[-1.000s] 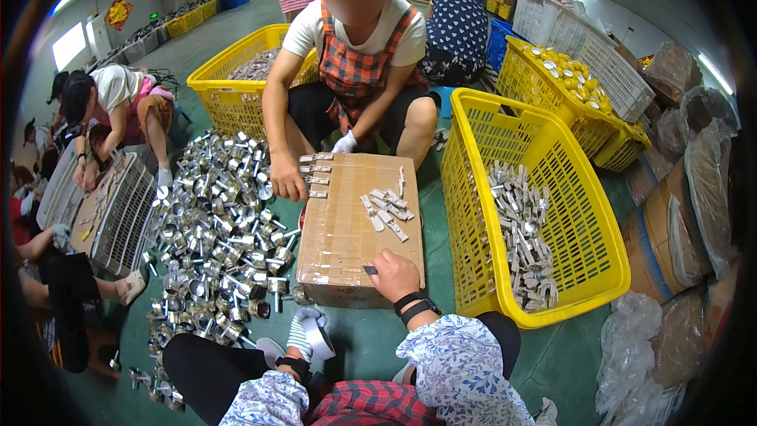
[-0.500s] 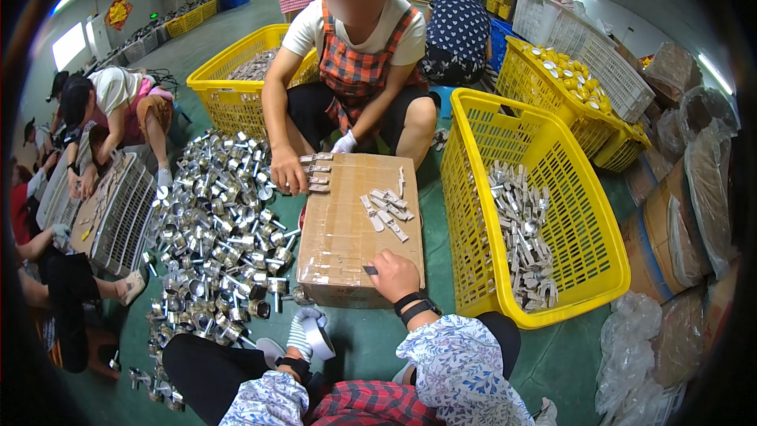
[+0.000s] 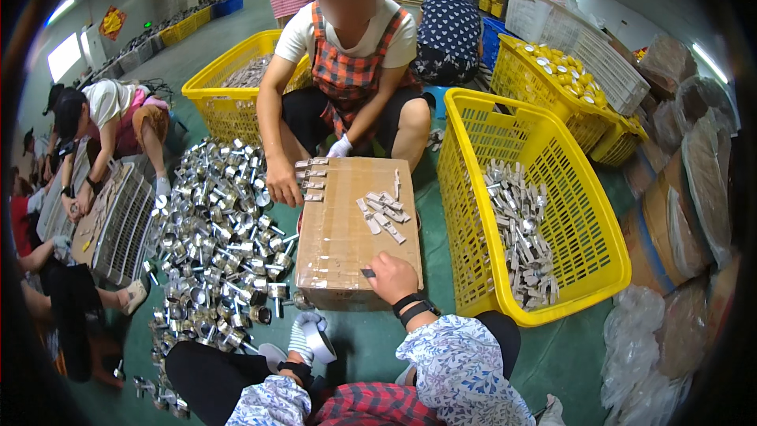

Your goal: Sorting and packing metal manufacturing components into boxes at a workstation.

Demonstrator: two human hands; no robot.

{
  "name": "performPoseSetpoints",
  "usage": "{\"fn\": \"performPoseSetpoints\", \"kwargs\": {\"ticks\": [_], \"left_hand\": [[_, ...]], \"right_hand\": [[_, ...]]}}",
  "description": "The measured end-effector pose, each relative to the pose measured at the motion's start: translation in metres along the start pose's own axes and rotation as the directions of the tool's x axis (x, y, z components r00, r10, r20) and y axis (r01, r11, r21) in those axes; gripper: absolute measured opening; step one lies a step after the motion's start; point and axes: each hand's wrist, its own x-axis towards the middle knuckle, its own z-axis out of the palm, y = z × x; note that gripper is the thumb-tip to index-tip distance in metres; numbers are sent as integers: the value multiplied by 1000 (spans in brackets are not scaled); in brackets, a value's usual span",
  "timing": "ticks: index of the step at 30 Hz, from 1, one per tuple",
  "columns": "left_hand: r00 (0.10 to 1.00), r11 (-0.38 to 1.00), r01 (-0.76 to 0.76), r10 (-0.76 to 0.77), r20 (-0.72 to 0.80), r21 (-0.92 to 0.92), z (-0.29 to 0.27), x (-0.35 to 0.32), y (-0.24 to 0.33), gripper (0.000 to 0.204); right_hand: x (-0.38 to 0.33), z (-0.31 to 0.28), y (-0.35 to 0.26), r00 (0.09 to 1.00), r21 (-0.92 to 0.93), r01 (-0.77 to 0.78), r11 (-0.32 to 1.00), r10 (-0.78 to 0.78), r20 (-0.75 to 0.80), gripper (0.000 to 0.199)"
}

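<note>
My left hand (image 3: pixel 302 330), in a striped glove, is closed on a roll of pale tape (image 3: pixel 319 342) beside the near left corner of a cardboard box (image 3: pixel 341 260). Over the box's near right corner, my bare right hand (image 3: pixel 394 277) pinches a small dark flat piece (image 3: pixel 367 273). Several loose metal clip-like pieces (image 3: pixel 385 214) lie on the box ahead of that hand. More such pieces (image 3: pixel 315 184) form a row along the far left edge, where the bare hand (image 3: pixel 285 181) of a co-worker in a checked apron reaches.
Metal cups with stems (image 3: pixel 221 229) cover the floor on my left. To the right stands a yellow basket (image 3: pixel 490 268) with metal pieces inside. Another yellow basket (image 3: pixel 206 102) sits behind on the left. Plastic wrap (image 3: pixel 633 331) lies at far right; other people work around.
The co-worker's bare hand has drawn slightly away from the row at the box's left edge. The view has shifted a little; my two hands keep their hold and place.
</note>
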Motion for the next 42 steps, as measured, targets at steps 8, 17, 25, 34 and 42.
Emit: {"fn": "performPoseSetpoints", "kwargs": {"ticks": [8, 17, 25, 34, 42], "left_hand": [[991, 991, -133, 133, 23, 1, 6, -5, -5, 15], [993, 994, -114, 114, -10, 4, 1, 0, -5, 18], [999, 999, -41, 41, -8, 6, 5, -5, -1, 16], [998, 999, -48, 48, 34, 23, -9, 4, -3, 18], [999, 999, -31, 31, 10, 25, 11, -7, 1, 18]], "right_hand": [[-3, 2, 2, 1000, 23, -2, 1000, 2, 18, 14], [-2, 3, 2, 1000, 22, -8, 1000, 8, 14, 15], [-1, 1, 0, 1000, 31, 0, 1000, -1, 6, 14], [1, 0, -1, 999, 42, 8, 999, -6, -33, 14], [-1, 0, 0, 1000, 19, 3, 1000, -3, -1, 15]]}}
